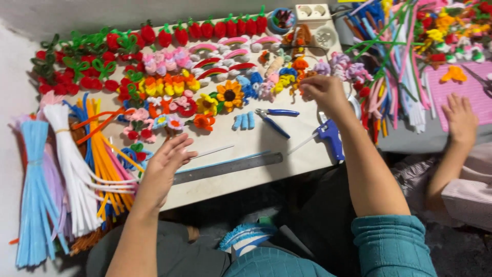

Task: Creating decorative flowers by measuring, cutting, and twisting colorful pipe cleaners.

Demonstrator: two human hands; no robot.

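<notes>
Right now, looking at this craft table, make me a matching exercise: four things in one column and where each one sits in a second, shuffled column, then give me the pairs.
Things:
1. metal ruler
2. blue glue gun
3. blue-handled pliers
4. sunflower

Places:
A. right of the blue-handled pliers, below the right hand
B. among the finished flowers, up from the pliers
C. along the table's near edge, beside the left hand
D. middle of the table, right of three short light-blue pieces

Pairs: 1-C, 2-A, 3-D, 4-B
</notes>
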